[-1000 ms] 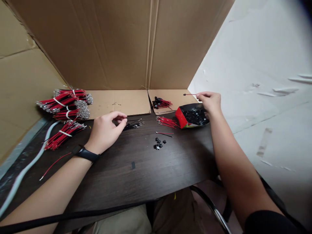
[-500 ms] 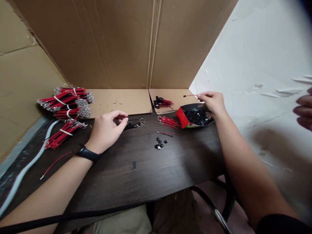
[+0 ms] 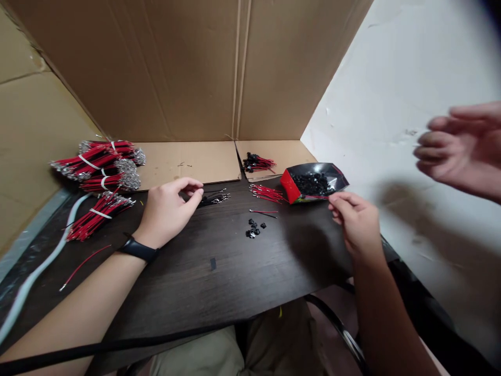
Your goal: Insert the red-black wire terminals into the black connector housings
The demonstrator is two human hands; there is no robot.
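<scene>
My left hand (image 3: 168, 211), with a black band on the wrist, rests on the dark table. Its thumb and index finger close at the end of a thin black wire (image 3: 214, 191), beside a small pile of black wires (image 3: 213, 199) with metal tips. In front of the red box (image 3: 288, 187) of black connector housings (image 3: 313, 183), my right hand (image 3: 354, 222) pinches a thin red wire (image 3: 321, 197); its far end is hard to make out against the box. Red wires (image 3: 266, 193) lie left of the box. Several loose black housings (image 3: 253, 228) sit nearer, below one red-and-black wire pair (image 3: 264, 212).
Tied bundles of red and black wires (image 3: 104, 164) are stacked at the left by a white cable (image 3: 43, 269). Wires with black connectors (image 3: 258, 163) lie on flat cardboard (image 3: 295, 151). Tall cardboard (image 3: 176, 68) stands behind. Another person's hand (image 3: 462, 146) reaches in at right.
My right hand has come down and nearer from above the box, still pinching the wire. My left hand has hardly moved. The other person's hand has come further into view from the right.
</scene>
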